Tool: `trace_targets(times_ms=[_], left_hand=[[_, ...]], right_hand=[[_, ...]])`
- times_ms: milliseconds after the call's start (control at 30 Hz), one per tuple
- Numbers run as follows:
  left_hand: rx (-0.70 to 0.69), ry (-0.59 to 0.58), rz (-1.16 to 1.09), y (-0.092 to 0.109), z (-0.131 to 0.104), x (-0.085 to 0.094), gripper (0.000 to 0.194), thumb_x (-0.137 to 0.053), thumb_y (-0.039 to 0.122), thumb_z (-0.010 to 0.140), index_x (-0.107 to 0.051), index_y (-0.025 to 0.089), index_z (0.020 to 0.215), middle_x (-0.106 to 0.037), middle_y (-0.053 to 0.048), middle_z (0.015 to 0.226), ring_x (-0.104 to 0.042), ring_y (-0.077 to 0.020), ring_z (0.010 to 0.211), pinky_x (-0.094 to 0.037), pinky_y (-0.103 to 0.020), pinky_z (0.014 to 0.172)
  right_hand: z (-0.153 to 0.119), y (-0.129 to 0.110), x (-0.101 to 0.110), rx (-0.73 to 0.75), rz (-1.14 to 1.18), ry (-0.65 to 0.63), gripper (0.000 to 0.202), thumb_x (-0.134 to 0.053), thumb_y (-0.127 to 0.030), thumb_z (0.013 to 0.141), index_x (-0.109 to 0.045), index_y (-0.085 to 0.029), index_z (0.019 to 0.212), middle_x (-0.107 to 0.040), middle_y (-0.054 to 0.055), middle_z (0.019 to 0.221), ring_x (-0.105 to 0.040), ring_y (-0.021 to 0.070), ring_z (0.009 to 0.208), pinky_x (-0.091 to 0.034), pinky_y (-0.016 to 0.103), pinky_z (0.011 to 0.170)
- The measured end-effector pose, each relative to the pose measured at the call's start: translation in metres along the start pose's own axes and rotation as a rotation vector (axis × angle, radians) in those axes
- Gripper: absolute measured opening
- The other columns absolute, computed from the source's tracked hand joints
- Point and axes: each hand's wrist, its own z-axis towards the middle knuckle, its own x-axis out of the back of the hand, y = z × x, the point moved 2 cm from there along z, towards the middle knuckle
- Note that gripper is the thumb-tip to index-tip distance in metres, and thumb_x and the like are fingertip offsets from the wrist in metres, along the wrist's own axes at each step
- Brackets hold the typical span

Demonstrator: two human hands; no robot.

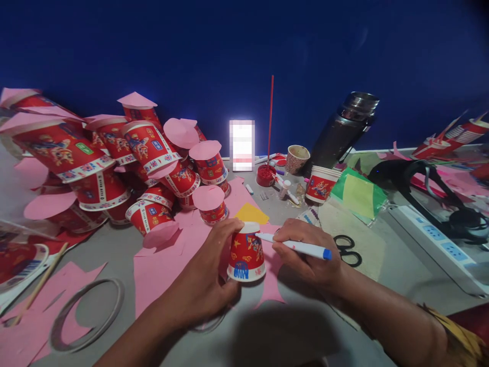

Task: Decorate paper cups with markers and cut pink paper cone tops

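Note:
My left hand (208,270) is wrapped round the side of a red patterned paper cup (247,255), which is held upside down with its white rim at the bottom. Blue marks show on the cup just above that rim. In my right hand (307,250) is a white marker (294,246) with a blue end pointing right. The marker's tip is at the cup's upper right side; whether it touches cannot be told. Pink paper (175,270) lies beneath and beside the cup, and a yellow paper piece (251,213) lies just behind it.
Red cups with pink paper tops (153,148) are piled at the left. A tape ring (118,300) lies front left. Behind stand a bright screen (242,148), a red pot (265,176) and a black flask (340,127). Scissors (348,251) and a power strip (439,244) lie right.

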Motion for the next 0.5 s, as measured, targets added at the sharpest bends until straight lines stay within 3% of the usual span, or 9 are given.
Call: trace_targets(times_ms=[500], left_hand=[[0.023,-0.009,-0.02,-0.001,-0.0007,-0.0003,0.091,-0.065,0.005,0.075,-0.033,0.031,0.156,-0.046,-0.013,0.164,-0.048,-0.0363,0.154,-0.045,-0.061,0.127]], right_hand=[[0.0024,-0.0002,0.003,-0.027,-0.025,0.04,0.011,-0.065,-0.011,0.099,-0.069,-0.021,0.097,-0.08,0.004,0.08,-0.077,0.0175,0.07,-0.062,0.027,0.067]])
